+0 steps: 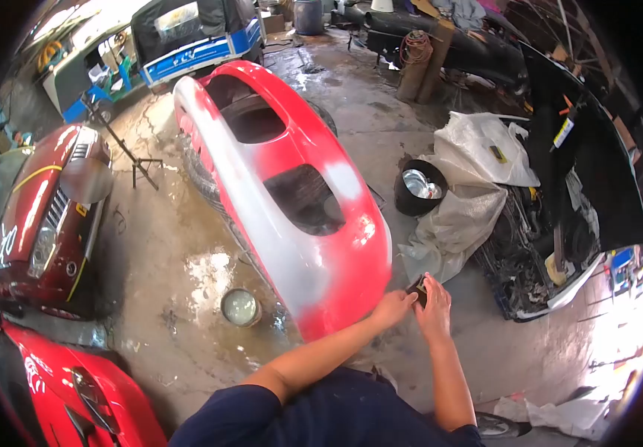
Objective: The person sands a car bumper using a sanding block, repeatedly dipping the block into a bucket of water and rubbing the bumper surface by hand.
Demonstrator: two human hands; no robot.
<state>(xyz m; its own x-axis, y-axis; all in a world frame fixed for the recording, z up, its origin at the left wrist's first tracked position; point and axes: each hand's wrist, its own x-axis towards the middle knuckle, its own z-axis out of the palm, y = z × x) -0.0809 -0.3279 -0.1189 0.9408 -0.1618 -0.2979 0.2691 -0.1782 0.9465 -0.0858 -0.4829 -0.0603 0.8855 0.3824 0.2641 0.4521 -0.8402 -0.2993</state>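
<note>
Between my two hands is a small dark folded piece (419, 291) that looks like sandpaper. My left hand (393, 309) pinches its left edge, and my right hand (434, 311) is closed on it from the right, fingers pointing up. Just beyond my hands, a red car bumper (366, 264) with pale grey patches lies raised off the floor, its openings facing up. My hands are by its near right end, apart from its surface as far as I can tell.
A bucket of cloudy liquid (240, 307) stands left of the bumper, on wet floor. To the right are a black bucket (420, 188), plastic sheeting (478, 149) and a black car panel (604, 171). A dark red car (49, 220) and a tripod stand (137, 160) are at left.
</note>
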